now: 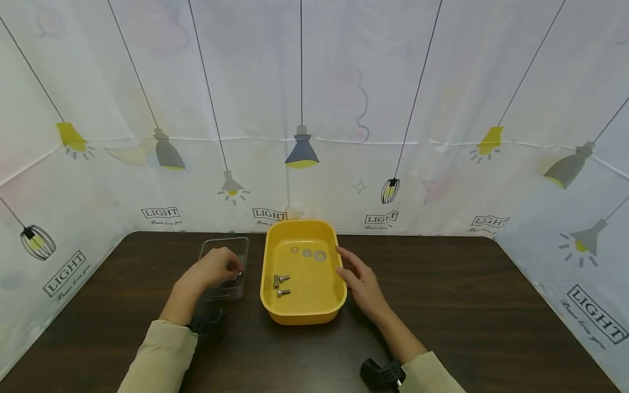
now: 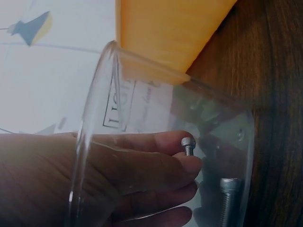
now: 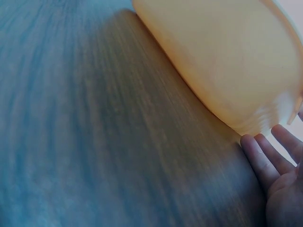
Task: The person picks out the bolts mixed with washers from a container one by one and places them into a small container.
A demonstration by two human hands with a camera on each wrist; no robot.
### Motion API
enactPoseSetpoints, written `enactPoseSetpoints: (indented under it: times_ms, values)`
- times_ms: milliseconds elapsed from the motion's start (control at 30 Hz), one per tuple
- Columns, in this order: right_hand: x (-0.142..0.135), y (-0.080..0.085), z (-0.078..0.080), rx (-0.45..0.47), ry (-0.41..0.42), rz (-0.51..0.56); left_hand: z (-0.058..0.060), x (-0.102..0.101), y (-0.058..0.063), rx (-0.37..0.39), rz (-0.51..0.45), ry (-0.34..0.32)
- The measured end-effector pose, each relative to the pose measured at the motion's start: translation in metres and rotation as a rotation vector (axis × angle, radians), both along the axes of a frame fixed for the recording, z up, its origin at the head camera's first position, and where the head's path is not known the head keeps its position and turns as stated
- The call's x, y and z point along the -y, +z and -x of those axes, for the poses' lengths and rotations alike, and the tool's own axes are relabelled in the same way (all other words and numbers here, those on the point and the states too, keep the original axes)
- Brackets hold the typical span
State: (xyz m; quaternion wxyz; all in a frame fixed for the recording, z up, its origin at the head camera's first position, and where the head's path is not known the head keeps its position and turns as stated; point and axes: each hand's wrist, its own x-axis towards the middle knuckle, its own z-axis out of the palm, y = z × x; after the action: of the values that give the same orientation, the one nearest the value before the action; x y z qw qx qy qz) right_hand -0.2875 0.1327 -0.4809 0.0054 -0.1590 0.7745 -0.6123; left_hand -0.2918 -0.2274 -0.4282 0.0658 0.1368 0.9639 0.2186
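Note:
My left hand (image 1: pixel 211 268) reaches into a clear plastic box (image 1: pixel 224 295). Between thumb and finger it pinches a small socket-head screw (image 2: pixel 188 143), head up in the left wrist view. Another, larger-looking socket-head screw (image 2: pixel 229 201) is in the same box. To the right stands a yellow tray (image 1: pixel 314 286), holding several socket-head screws (image 1: pixel 283 293) at its lower left and a row of washers (image 1: pixel 320 255) near its far end. Against the tray's right side rest the extended fingers of my right hand (image 1: pixel 365 286); part of that hand is cut off in the right wrist view.
Both containers stand on a dark wood-grain table (image 1: pixel 442 305). Behind and beside it hangs a white curtain (image 1: pixel 334 180) printed with lamps. Black wrist straps (image 1: pixel 383 374) are on both forearms.

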Motion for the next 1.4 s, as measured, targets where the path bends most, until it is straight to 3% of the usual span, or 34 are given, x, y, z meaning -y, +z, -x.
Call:
enactPoseSetpoints:
  times_ms: [600,967,1267,1400]
  values:
    - [0.000,0.000,-0.001,0.017,-0.010,0.002,0.001,-0.003,-0.001,0.026,0.016,0.052]
    - [0.001,0.000,-0.001,0.002,-0.006,0.006,0.001,-0.003,0.000,0.010,0.059,0.050]
    - [0.001,0.001,-0.002,-0.010,-0.005,-0.009,-0.008,-0.011,0.021,0.000,0.105,0.089]
    - [0.000,0.000,-0.001,-0.016,-0.002,-0.001,-0.016,-0.019,0.036,-0.062,0.120,0.084]
